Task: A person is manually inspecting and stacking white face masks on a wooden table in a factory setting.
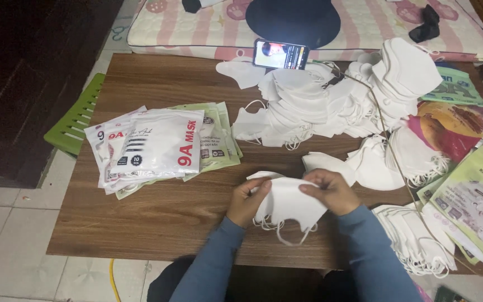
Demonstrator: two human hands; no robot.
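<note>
My left hand (247,200) and right hand (332,192) both pinch a small stack of white masks (287,204) over the wooden table (157,215), near six o'clock; probably several, the edges blur. Packaged mask bags (157,145) lie at nine o'clock, the loose mask pile (331,98) at one o'clock.

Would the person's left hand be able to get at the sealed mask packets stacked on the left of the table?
Probably yes, once freed: the left hand now holds a small stack of white masks with the right hand, and only bare table separates it from the packets.
</note>
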